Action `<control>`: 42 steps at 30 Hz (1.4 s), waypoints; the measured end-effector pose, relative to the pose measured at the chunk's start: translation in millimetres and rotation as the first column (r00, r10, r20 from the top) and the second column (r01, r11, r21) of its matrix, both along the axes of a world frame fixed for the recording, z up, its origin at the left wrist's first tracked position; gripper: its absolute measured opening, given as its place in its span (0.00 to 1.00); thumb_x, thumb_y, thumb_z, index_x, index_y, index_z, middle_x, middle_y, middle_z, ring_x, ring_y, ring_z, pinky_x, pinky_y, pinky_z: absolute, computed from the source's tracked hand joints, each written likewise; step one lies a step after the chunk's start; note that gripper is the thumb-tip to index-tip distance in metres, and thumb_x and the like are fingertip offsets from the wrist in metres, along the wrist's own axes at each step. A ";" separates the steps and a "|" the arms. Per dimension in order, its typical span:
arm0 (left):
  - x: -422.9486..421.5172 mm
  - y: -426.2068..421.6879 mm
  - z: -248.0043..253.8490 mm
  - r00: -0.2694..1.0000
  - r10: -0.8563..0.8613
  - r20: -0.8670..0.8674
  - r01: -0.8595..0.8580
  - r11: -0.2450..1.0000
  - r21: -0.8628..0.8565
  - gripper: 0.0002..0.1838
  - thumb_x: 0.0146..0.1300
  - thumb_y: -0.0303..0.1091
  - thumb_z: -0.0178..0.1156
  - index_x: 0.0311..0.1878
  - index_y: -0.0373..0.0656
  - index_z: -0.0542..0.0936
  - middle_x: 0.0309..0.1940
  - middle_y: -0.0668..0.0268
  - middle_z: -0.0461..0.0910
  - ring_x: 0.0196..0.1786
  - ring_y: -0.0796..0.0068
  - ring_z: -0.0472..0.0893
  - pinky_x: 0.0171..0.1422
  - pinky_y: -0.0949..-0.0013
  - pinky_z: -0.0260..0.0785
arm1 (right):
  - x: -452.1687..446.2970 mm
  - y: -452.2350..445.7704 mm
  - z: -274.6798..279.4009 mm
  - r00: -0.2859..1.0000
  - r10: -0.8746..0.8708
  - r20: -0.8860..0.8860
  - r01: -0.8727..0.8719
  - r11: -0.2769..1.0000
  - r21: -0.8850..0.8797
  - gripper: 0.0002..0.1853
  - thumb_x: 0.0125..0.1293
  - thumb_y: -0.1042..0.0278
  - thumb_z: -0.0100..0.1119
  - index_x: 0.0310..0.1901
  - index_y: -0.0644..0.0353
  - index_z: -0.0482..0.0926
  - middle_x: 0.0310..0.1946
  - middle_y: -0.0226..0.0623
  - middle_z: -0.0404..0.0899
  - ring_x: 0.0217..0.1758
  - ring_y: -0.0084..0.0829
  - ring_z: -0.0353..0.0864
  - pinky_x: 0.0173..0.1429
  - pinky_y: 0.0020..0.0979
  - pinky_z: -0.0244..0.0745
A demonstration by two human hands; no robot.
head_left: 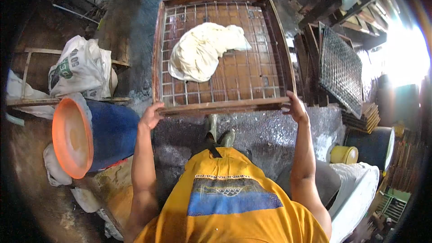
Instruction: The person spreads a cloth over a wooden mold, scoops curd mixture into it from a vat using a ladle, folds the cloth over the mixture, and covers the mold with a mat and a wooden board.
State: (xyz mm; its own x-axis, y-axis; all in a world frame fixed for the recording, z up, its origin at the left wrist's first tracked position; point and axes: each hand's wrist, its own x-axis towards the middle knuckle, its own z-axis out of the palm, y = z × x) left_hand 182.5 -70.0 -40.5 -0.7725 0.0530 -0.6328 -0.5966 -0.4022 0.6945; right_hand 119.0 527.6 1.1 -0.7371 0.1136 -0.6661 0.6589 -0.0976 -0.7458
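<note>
A square wooden frame [216, 106] with a wire grid inside lies in front of me. My left hand [152, 115] grips its near left corner, the fingers closed on the wood. At the near right corner, my right hand [295, 109] is closed around the edge of the same frame. A bundled cream cloth [198, 54] rests on the grid, left of its middle. Brown boards show beneath the wires.
A blue barrel [114, 130] with an orange rim stands at the left, below a white sack [81, 67]. On the right lean more gridded frames [340, 69], near a yellow container [344, 154] and a dark drum [373, 146]. Wet floor [265, 130] shows near my boots.
</note>
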 end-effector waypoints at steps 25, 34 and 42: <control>32.2 18.8 -5.0 0.943 0.315 -0.111 -0.305 0.947 0.096 0.11 0.54 0.27 0.58 0.42 0.44 0.75 0.34 0.69 0.75 0.40 0.74 0.76 0.46 0.66 0.70 | 24.2 6.2 -38.5 0.929 -0.303 -0.213 0.247 0.935 -0.255 0.15 0.58 0.60 0.56 0.40 0.63 0.74 0.35 0.38 0.76 0.37 0.36 0.78 0.46 0.40 0.77; 32.5 68.5 10.4 0.988 0.150 0.040 -0.151 0.988 0.042 0.36 0.65 0.57 0.51 0.69 0.41 0.62 0.64 0.60 0.67 0.63 0.67 0.69 0.64 0.65 0.61 | 19.9 28.6 86.1 0.810 0.562 -0.169 -0.321 0.665 0.674 0.34 0.54 0.67 0.66 0.63 0.63 0.64 0.52 0.40 0.75 0.55 0.30 0.74 0.54 0.33 0.71; -145.1 104.9 29.6 0.947 -0.089 -0.310 0.012 0.970 -0.242 0.45 0.63 0.65 0.47 0.73 0.42 0.51 0.74 0.62 0.47 0.76 0.68 0.44 0.77 0.66 0.35 | -185.2 43.3 62.1 0.581 0.789 -0.201 0.044 0.216 0.975 0.45 0.53 0.76 0.61 0.71 0.62 0.47 0.62 0.59 0.65 0.62 0.51 0.70 0.62 0.41 0.68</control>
State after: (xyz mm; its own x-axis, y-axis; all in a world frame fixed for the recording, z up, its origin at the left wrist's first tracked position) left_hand 37.4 34.9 -11.0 -0.9344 -0.0221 -0.3555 -0.3460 -0.1810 0.9206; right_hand -66.2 570.9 63.3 -0.9645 -0.1737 0.1988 -0.2279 0.9280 -0.2948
